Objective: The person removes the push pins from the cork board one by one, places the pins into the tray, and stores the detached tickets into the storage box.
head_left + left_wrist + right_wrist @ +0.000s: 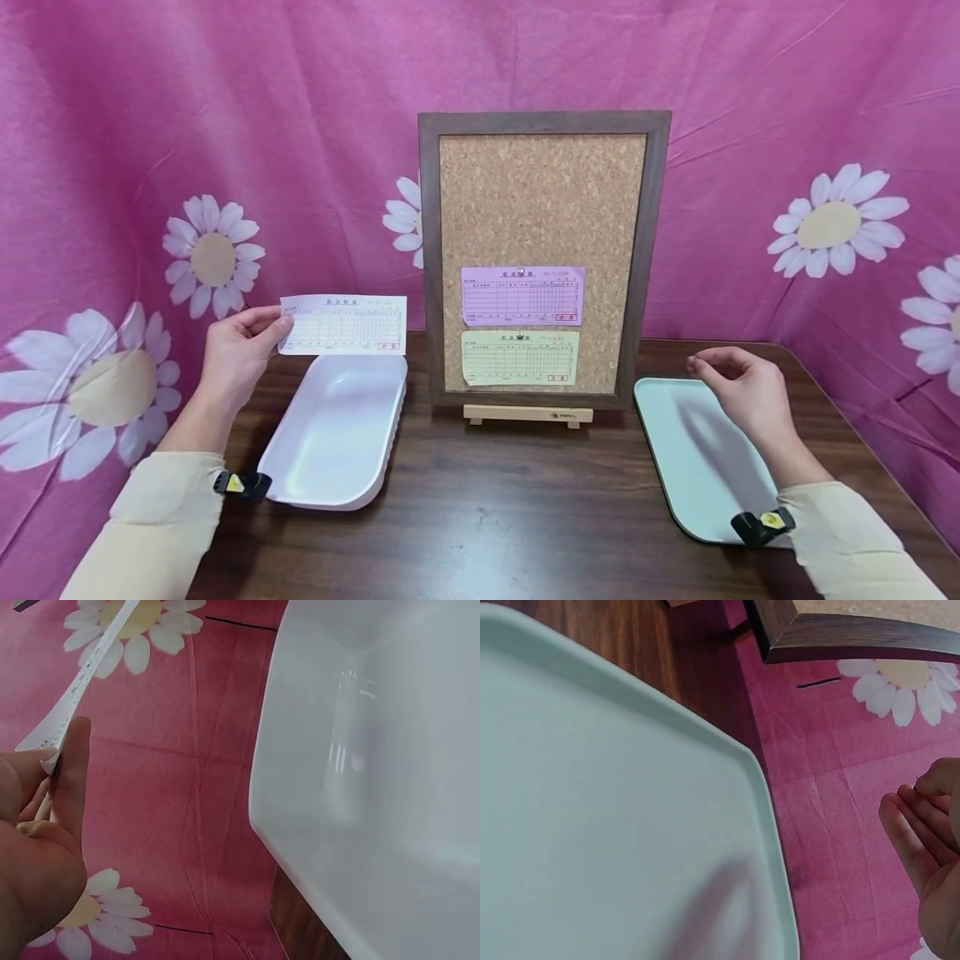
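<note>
My left hand (pixel 238 354) pinches the left edge of a white printed receipt slip (pixel 345 327) between thumb and fingers. The slip is upright above the far end of a white tray (pixel 330 442); the left wrist view shows it nearly edge-on. Over a pale green tray (pixel 697 467), my right hand (pixel 750 396) has thumb and fingertips together. A tiny thin point of a pin (pixel 917 778) sticks out at those fingertips in the right wrist view; the rest of it is hidden. Between the hands stands a framed cork board (pixel 543 200).
On the board's lower half, a purple slip (pixel 522 298) hangs above a green slip (pixel 517 360), each with a silver pin at its top. A small wooden stand (pixel 527 414) holds the board on the dark wood table (pixel 487 517). Behind hangs a pink flowered cloth (pixel 315 100).
</note>
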The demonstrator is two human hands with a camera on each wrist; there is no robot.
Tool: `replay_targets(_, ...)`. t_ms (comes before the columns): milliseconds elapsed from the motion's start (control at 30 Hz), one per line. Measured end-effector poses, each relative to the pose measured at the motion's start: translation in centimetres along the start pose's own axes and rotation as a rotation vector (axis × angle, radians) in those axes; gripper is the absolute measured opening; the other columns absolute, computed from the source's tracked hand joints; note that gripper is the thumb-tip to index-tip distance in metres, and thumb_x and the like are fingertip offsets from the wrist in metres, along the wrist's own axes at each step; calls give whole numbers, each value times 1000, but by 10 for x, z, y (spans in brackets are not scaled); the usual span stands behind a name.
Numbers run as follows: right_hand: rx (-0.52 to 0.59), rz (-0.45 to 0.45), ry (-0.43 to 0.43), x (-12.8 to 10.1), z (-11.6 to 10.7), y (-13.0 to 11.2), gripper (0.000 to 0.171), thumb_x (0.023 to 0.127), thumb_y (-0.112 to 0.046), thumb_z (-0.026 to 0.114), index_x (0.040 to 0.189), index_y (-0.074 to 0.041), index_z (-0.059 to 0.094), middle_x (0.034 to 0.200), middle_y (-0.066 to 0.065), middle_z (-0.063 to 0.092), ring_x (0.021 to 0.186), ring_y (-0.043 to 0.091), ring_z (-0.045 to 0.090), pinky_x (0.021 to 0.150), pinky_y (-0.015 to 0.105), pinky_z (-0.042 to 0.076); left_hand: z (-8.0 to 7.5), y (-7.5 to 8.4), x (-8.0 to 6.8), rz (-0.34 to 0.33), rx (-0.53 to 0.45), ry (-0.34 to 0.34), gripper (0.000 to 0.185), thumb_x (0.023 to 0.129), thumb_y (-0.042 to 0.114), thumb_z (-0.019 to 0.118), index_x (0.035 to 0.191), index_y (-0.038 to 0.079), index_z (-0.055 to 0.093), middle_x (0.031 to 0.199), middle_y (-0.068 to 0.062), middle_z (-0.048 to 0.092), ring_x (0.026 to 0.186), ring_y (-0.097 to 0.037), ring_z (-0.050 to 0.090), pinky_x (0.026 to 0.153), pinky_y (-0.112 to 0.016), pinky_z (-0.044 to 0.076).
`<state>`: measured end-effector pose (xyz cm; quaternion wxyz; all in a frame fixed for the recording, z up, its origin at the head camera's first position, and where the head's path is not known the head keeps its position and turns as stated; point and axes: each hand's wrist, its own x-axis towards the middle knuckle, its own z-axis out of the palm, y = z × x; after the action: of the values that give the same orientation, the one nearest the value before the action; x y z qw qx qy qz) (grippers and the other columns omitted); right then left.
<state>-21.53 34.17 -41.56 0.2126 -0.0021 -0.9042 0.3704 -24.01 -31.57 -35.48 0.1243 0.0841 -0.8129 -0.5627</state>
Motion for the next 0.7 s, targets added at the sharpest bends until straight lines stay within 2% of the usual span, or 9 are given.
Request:
replay_targets(133, -56, 11, 3, -2, 0, 4, 20, 99, -19, 79, 109, -1, 81, 82, -53, 53, 76, -26, 52, 63, 7, 44, -3, -5, -3, -11, 52, -7, 53, 107, 33, 69, 148, 0, 62, 101, 21, 70, 84, 2, 67, 79, -9, 58)
replay_targets(300, -93, 19, 0, -5, 1, 13, 20, 98, -20, 80, 108, -2, 81, 81, -54, 51, 75, -26, 50, 63, 9, 43, -6, -9, -4, -22, 100, -11, 50, 108, 31, 67, 148, -1, 62, 90, 29, 65, 82, 2, 65, 77, -11, 58)
replay_targets(433, -113, 21, 2, -6, 3, 19, 20, 98, -21, 80, 107, -3, 82, 81, -54, 51, 74, -27, 49, 63, 10, 42, -7, -12, -4, -28, 121, -18, 49, 109, 29, 66, 147, -1, 63, 88, 30, 63, 82, 4, 64, 76, -10, 57)
replay_targets(700, -145, 15, -5, -9, 7, 26, 17, 97, -18, 80, 105, -3, 81, 84, -35, 67, 74, -28, 48, 63, 9, 42, -9, -22, -6, -19, 162, -39, 47, 109, 27, 65, 145, -3, 64, 89, 29, 63, 81, 4, 63, 73, -12, 57)
